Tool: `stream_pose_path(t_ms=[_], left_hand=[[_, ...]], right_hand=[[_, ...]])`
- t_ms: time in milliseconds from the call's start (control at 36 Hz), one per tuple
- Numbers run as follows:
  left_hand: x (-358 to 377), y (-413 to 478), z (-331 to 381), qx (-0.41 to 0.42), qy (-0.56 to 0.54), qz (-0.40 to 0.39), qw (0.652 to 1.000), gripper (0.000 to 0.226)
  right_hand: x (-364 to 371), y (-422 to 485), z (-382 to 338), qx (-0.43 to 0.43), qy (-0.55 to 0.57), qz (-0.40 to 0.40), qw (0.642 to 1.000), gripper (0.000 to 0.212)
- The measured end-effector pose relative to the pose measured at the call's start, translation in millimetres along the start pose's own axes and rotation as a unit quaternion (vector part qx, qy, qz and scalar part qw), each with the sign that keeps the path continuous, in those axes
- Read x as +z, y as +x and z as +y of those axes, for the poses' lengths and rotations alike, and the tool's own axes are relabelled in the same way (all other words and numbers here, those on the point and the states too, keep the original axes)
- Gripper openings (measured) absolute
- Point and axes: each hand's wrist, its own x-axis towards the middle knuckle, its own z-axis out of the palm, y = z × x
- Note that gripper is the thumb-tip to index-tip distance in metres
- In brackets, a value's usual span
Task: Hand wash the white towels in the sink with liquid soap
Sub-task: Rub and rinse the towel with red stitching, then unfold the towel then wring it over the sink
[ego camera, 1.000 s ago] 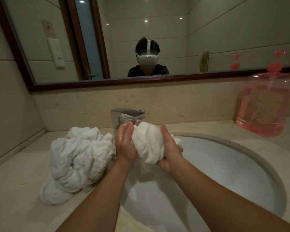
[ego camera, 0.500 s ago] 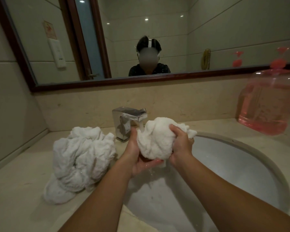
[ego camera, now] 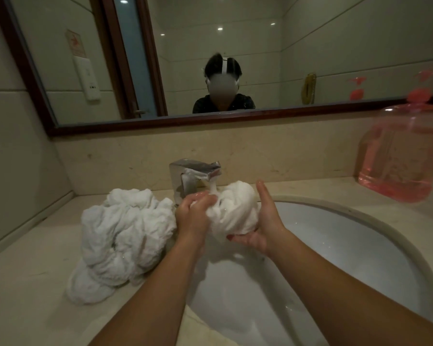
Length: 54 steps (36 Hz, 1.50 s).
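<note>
A balled-up wet white towel (ego camera: 235, 211) is held over the white sink (ego camera: 348, 245), just under the chrome faucet (ego camera: 193, 176), whose water runs onto it. My left hand (ego camera: 194, 216) grips the towel's left side with curled fingers. My right hand (ego camera: 260, 223) cups the towel from the right and below, fingers pointing up along it. A heap of crumpled white towels (ego camera: 123, 236) lies on the counter left of the sink. A large clear jug of pink liquid soap (ego camera: 405, 156) stands at the far right.
The beige stone counter (ego camera: 23, 295) runs around the sink, with a low backsplash and a wood-framed mirror (ego camera: 210, 121) behind. A tiled wall closes the left side.
The towel ball has moved in under the faucet's stream. My left hand shifted from beneath the towel to its left side, and my right hand dropped from on top to cup it from below.
</note>
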Motion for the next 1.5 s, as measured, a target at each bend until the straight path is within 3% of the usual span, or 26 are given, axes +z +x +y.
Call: stream_pose_path(t_ms=[83, 139, 222, 333, 417, 500, 556, 639, 667, 750, 833, 972, 1083, 1250, 1306, 1389, 1500], left_hand=[[2, -1, -5, 0.039, 0.026, -0.047, 0.998, 0.039], [6, -5, -2, 0.024, -0.012, -0.08, 0.996, 0.048], [7, -13, 4, -0.052, -0.126, -0.113, 0.984, 0.042], [0, -14, 6, -0.15, -0.178, -0.164, 0.959, 0.067], [2, -16, 6, -0.194, -0.139, -0.205, 0.949, 0.087], [10, -15, 8, -0.194, -0.139, -0.174, 0.955, 0.094], [10, -6, 2, -0.174, -0.119, -0.151, 0.966, 0.108], [3, -3, 0, -0.17, -0.087, -0.162, 0.968, 0.054], [1, 1, -3, -0.183, -0.083, -0.164, 0.966, 0.051], [-1, 10, -7, -0.161, -0.095, -0.129, 0.974, 0.065], [-4, 32, -17, -0.18, -0.14, -0.113, 0.967, 0.077], [-3, -2, 6, -0.167, -0.182, -0.161, 0.956, 0.055], [-2, -5, 9, -0.188, -0.157, -0.164, 0.956, 0.059], [6, -7, 3, -0.243, -0.098, -0.182, 0.948, 0.066], [5, -5, 0, -0.247, -0.101, -0.181, 0.947, 0.059], [4, -9, 0, -0.254, -0.123, -0.161, 0.946, 0.056], [3, -14, 6, -0.242, -0.12, -0.107, 0.957, 0.046]], right_hand=[[2, -8, 2, -0.032, -0.012, -0.02, 0.999, 0.076], [-1, -5, 5, -0.042, 0.001, -0.001, 0.999, 0.055], [-3, 3, 5, -0.098, 0.034, 0.021, 0.994, 0.083], [-7, 22, 4, -0.111, 0.018, -0.011, 0.994, 0.105], [2, 12, 7, -0.097, 0.009, -0.052, 0.994, 0.1], [12, 2, 8, -0.161, -0.013, -0.055, 0.985, 0.079], [15, 1, 9, -0.206, -0.048, -0.036, 0.977, 0.078], [17, 7, 9, -0.208, -0.082, -0.003, 0.975, 0.083], [16, 9, 8, -0.21, -0.088, 0.005, 0.974, 0.082], [13, 1, 2, -0.22, -0.126, 0.012, 0.967, 0.076], [9, -5, -3, -0.192, -0.069, -0.021, 0.979, 0.062], [7, -3, 2, -0.166, 0.001, -0.069, 0.984, 0.083], [7, -2, 4, -0.138, -0.054, -0.038, 0.988, 0.067], [13, -3, 6, -0.193, -0.206, -0.004, 0.959, 0.037], [15, -5, 6, -0.204, -0.222, 0.003, 0.954, 0.04], [19, -12, 6, -0.196, -0.206, 0.004, 0.959, 0.063], [27, -21, 3, -0.2, -0.251, 0.034, 0.946, 0.041]])
